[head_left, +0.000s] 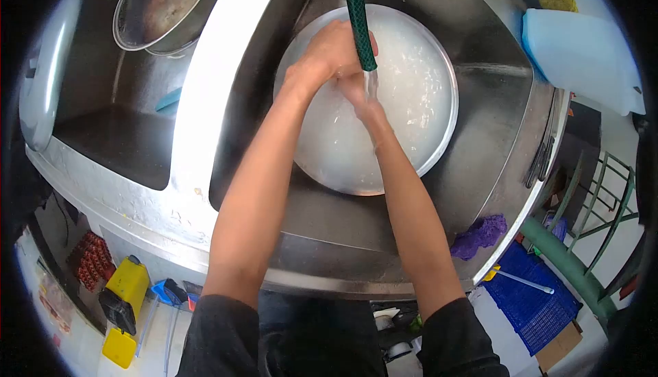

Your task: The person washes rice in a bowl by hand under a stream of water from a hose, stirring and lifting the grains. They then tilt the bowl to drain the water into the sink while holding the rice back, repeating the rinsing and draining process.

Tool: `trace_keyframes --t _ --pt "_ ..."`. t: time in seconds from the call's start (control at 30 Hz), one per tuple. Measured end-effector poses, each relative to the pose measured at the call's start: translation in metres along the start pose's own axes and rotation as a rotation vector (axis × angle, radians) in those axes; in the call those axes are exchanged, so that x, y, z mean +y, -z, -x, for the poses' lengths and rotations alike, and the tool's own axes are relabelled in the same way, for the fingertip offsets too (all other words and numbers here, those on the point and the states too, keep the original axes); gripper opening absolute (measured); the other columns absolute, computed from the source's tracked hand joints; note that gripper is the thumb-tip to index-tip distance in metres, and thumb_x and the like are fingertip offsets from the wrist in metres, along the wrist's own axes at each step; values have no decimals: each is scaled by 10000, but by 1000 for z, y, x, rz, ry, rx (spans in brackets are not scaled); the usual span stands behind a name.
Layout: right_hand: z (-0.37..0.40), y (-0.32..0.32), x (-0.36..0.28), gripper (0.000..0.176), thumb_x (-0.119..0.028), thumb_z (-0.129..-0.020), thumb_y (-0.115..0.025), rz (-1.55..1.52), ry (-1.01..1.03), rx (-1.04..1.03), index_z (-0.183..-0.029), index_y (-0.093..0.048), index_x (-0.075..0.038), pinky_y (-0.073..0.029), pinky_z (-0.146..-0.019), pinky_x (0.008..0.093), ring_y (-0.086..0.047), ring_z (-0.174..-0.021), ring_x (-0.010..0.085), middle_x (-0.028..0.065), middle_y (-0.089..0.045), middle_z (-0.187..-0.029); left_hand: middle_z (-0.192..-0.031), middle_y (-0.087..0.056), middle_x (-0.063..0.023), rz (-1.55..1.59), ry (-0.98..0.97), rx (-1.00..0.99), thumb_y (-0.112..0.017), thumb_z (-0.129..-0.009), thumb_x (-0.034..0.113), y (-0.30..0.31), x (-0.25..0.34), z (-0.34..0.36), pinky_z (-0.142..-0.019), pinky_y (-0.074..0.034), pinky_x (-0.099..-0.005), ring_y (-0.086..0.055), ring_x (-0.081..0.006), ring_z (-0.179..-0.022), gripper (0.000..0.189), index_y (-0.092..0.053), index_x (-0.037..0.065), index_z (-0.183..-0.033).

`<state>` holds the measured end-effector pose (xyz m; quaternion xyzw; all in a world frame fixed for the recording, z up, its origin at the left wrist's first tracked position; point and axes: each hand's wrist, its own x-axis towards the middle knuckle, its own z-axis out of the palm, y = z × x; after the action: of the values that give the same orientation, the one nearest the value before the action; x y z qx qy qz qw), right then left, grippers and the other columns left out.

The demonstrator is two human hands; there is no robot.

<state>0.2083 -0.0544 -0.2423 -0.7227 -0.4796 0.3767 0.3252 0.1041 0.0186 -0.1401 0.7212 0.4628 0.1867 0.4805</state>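
Note:
Both my hands are together over a large round metal basin (449,127) of cloudy, bubbly water. My left hand (332,48) is bent over my right hand, its fingers curled, and what they close on is hidden. The wrist and lower part of my right hand (353,90) show beneath it, wet, while its fingers are out of sight. A green hose (358,20) hangs down in front of my hands. Water (372,86) runs from its end past my right wrist. The basin sits in a steel sink (486,113).
Left of the divider (205,89), another sink (113,147) holds a metal pot (151,27). A purple scrubber (480,236) lies on the right front edge. Near the right rim are a pale blue plastic container (576,51) and dark-handled utensils (541,161). A blue basket (531,308) stands below.

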Motion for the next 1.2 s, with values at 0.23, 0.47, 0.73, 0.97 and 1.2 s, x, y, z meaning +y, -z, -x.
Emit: trace_keyframes --t 0.23,0.47,0.73,0.97,1.2 --pt "53 86 -59 396 -284 -841 -645 552 -74 -400 -1177 -623 -75 -481 -906 425 -626 -1029 372 185 -655 -1125 -1016 -656 -256 -269 210 105 -683 -726 149 -1 -23 -3 -894 -495 -439 -625 -386 -1024 336 -673 -7 -1024" --pt "5 147 26 335 -287 -873 -593 570 -111 34 -1066 -646 -19 -451 -919 456 -585 -1054 402 226 -634 -1104 -1240 -577 -245 -54 519 7 -741 -741 252 -8 -20 -10 -1004 -441 -415 -534 -380 -1194 559 -581 -20 -1203" --pt "-24 145 133 349 -238 -906 -537 689 -195 -119 -1125 -587 29 -428 -931 452 -579 -1047 389 207 -634 -1081 -1482 -309 -254 103 529 -93 -742 -742 257 -25 -11 -22 -1094 -343 -456 -278 -412 -1388 883 -284 28 -1461" --pt "-7 124 141 334 -244 -907 -549 524 -116 -185 -1115 -593 13 -456 -874 435 -600 -982 360 180 -643 -1033 -1435 -352 -271 -136 461 -93 -722 -735 226 -22 9 -20 -1056 -364 -524 -313 -477 -1346 779 -373 -5 -1392" --pt "8 65 133 319 -251 -907 -561 351 -55 -231 -1105 -598 -3 -483 -817 419 -620 -916 332 153 -652 -985 -1415 -342 -327 -413 258 102 -677 -753 259 -6 7 -8 -1008 -420 -529 -403 -509 -1274 729 -403 -5 -1374"
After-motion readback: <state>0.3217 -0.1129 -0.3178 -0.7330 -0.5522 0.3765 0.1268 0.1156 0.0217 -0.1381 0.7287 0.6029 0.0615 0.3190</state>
